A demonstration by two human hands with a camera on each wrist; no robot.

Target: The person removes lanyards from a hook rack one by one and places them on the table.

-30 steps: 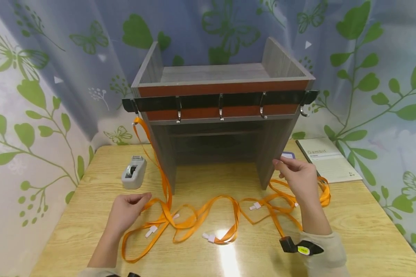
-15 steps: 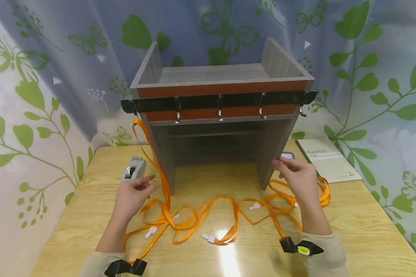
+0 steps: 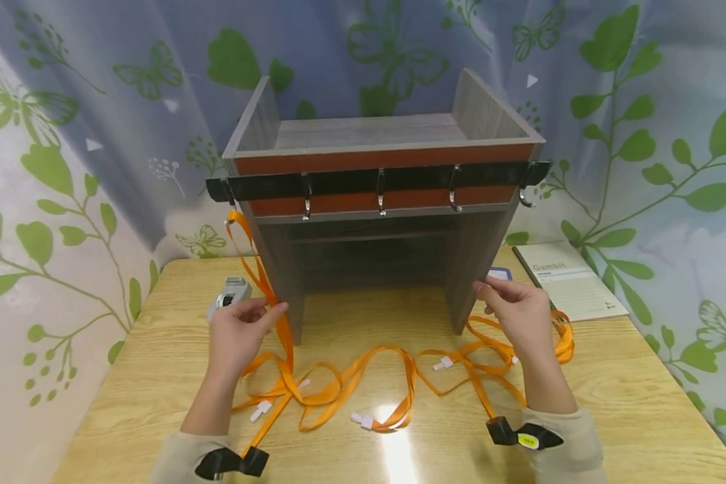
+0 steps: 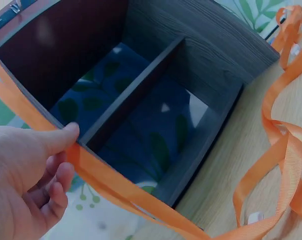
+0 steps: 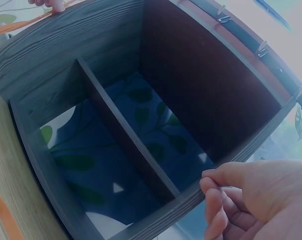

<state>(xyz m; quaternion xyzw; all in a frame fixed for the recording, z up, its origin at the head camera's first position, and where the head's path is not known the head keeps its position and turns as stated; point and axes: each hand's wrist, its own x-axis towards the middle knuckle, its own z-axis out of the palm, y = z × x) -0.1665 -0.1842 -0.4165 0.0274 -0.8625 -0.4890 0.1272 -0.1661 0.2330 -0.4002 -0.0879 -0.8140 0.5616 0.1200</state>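
My left hand [image 3: 238, 336] is at the lower left front of a grey wooden shelf [image 3: 463, 269]. Its thumb and fingers pinch an orange lanyard [image 4: 116, 180] that hangs from the leftmost hook [image 3: 230, 220] of the black rail [image 3: 339, 181]. In the left wrist view, the thumb tip lies across the strap at the side panel's edge. My right hand [image 3: 523, 319] has its fingers loosely curled at the opposite panel, thumb tip right at the edge in the right wrist view, with nothing visible in it. Several orange lanyards [image 3: 408, 376] with white clips lie tangled across the table front.
A grey tape dispenser [image 3: 234, 290] stands behind my left hand, partly hidden. Right of the shelf lies a notebook [image 3: 571, 279] marked Gambit, near a blue-edged item [image 3: 501, 273]. Several hooks [image 3: 381, 202] line the rail. Patterned curtain [image 3: 339, 40] hangs behind the wooden table [image 3: 629, 396].
My left hand has risen from the lanyards on the table and moved right, up to the hanging strap, which it now pinches. The right hand stays at the panel. The view has shifted slightly.
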